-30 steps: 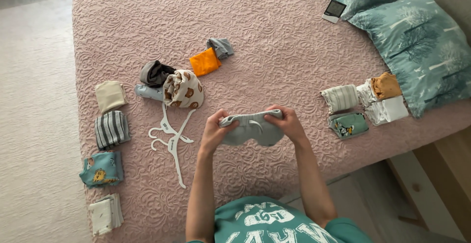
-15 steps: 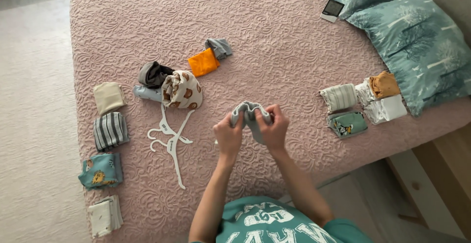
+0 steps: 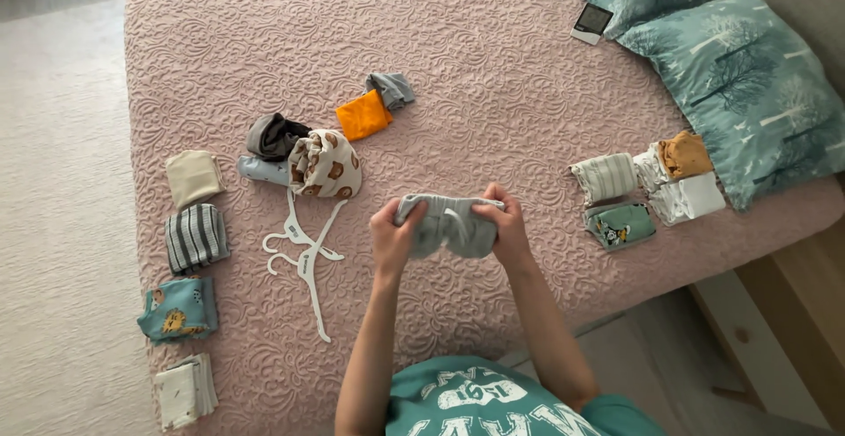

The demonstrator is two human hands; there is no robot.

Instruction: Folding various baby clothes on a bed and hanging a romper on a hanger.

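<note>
A pink quilted bedspread (image 3: 493, 66) spreads under everything, two teal tree-print pillows (image 3: 739, 75) far right of the fingers. Folded small garments (image 3: 651, 190) sit just right of the fingers, a column of four folded pieces (image 3: 189, 282) well left, a loose clothing heap (image 3: 308, 150) up-left, and white plastic hangers (image 3: 304, 251) near the left hand (image 3: 392, 238). Nothing blocks the hands. Left hand and right hand (image 3: 502, 225) pinch a small grey fabric garment (image 3: 449, 225) between them, above the bedspread. Half a second ago the garment was bunched; now it is spread wider.
</note>
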